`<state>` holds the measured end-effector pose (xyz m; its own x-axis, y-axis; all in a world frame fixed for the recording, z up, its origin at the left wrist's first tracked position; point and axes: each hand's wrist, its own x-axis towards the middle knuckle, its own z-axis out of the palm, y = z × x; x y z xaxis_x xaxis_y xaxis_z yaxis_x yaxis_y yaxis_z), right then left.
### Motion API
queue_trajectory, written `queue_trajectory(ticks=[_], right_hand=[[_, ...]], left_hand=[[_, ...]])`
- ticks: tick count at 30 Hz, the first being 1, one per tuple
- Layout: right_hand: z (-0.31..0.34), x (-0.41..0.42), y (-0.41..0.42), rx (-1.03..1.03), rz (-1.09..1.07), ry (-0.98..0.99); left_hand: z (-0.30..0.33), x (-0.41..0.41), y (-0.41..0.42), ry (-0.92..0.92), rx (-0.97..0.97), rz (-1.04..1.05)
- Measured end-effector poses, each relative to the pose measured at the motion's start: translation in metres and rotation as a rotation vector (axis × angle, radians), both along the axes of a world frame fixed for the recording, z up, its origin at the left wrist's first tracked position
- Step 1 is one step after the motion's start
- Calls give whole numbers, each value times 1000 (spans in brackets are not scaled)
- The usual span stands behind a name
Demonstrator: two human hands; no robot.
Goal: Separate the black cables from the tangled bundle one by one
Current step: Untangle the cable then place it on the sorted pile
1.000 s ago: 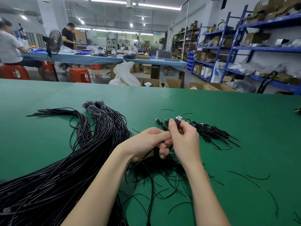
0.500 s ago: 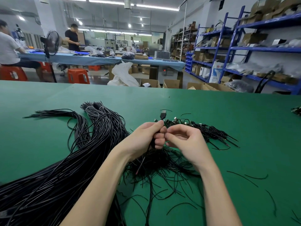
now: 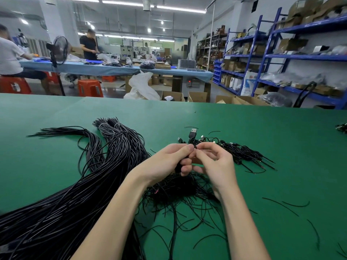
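A tangled bundle of thin black cables lies on the green table under my wrists. My left hand grips a black cable whose USB plug sticks up above my fingers. My right hand meets it, thumb and forefinger pinching the same cable just below the plug. Behind my right hand lies a small heap of separated cables with connectors.
A large sheaf of long black cables sweeps from the near left to the table's middle. Loose cable offcuts lie scattered at the right. More cables sit at the far right edge. Beyond the table are workbenches, people and blue shelves.
The cable passed from my right hand into my left, which now holds the plug upright. My right hand dropped lower and now pinches the cable beside my left fingers.
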<state>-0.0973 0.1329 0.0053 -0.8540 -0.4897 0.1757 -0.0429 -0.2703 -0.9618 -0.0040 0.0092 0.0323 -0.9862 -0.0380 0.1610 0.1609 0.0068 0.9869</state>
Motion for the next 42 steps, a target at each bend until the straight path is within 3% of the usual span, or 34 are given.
queue_trajectory(ticks=[6, 9, 11, 14, 18, 23, 34, 42], right_hand=[[1, 3, -4, -64, 103, -116], [11, 2, 2, -83, 313, -197], [14, 2, 4, 30, 407, -162], [14, 7, 0, 154, 356, -72], [13, 3, -2, 102, 294, -98], [12, -2, 0, 52, 229, -127], [11, -7, 8, -74, 224, -106], [9, -6, -2, 12, 45, 104]], left_hand=[[-2, 3, -4, 12, 12, -29], [-3, 4, -2, 2, -15, 12], [-3, 4, 3, -5, -90, 28], [-1, 3, 11, -10, -279, 72], [3, 2, 12, -5, -388, 140], [1, -3, 14, 63, -689, 276], [3, -2, 22, 240, -766, 351], [0, -7, 25, 90, -865, 471]])
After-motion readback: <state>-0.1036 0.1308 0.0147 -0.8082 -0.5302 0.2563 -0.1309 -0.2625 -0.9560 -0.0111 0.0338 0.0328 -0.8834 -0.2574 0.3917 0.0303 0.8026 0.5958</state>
